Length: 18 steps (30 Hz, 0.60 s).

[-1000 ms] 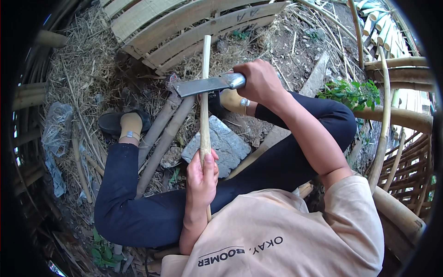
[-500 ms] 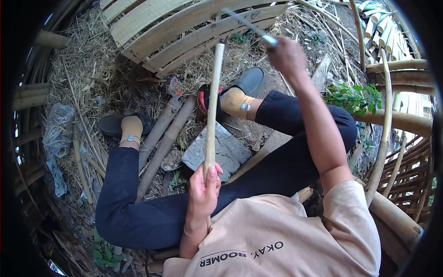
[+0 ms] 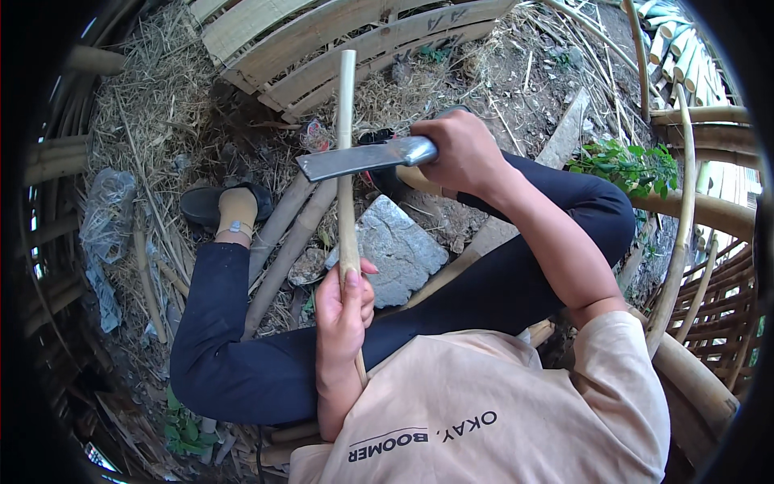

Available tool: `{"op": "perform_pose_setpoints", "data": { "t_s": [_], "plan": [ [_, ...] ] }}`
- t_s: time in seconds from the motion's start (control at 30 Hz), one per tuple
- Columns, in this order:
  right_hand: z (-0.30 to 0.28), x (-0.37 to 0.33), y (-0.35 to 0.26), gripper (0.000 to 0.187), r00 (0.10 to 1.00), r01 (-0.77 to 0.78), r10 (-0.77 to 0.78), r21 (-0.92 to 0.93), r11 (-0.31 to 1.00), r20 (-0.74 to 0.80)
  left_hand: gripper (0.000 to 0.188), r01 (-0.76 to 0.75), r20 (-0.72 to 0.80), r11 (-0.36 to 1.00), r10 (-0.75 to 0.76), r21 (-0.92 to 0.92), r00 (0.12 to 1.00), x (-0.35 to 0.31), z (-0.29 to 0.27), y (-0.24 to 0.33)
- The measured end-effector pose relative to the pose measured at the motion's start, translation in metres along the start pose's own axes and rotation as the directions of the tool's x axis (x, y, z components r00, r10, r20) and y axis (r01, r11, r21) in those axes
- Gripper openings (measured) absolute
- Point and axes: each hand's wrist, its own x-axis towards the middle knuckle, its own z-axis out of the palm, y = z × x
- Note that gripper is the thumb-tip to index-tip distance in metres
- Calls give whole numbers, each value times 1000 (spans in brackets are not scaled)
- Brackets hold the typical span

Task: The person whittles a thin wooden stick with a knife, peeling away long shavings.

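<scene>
Left hand (image 3: 340,313) gripped stick (image 3: 347,218) low, seemingly steadying it; right hand (image 3: 463,149) gripped knife (image 3: 391,154), blade (image 3: 363,160) crossing stick well apart from left hand, probably for safety.

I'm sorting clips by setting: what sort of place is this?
Probably a rustic shed or pen, though I can't be sure: straw lies over bare soil, bamboo rails line the right side, and cut poles lie piled at the upper right.
</scene>
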Motion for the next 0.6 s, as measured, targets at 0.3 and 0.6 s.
{"op": "perform_pose_setpoints", "data": {
  "t_s": [0.3, 0.6],
  "plan": [
    [11, 14, 22, 9, 990, -69, 50, -142, 987, -132, 24, 44, -1, 999, -44, -4, 999, -3, 14, -5],
    [-4, 23, 42, 17, 973, -118, 66, -232, 966, -220, 26, 72, 20, 997, -72, -14, 997, 6, 12, -7]
  ]
}}
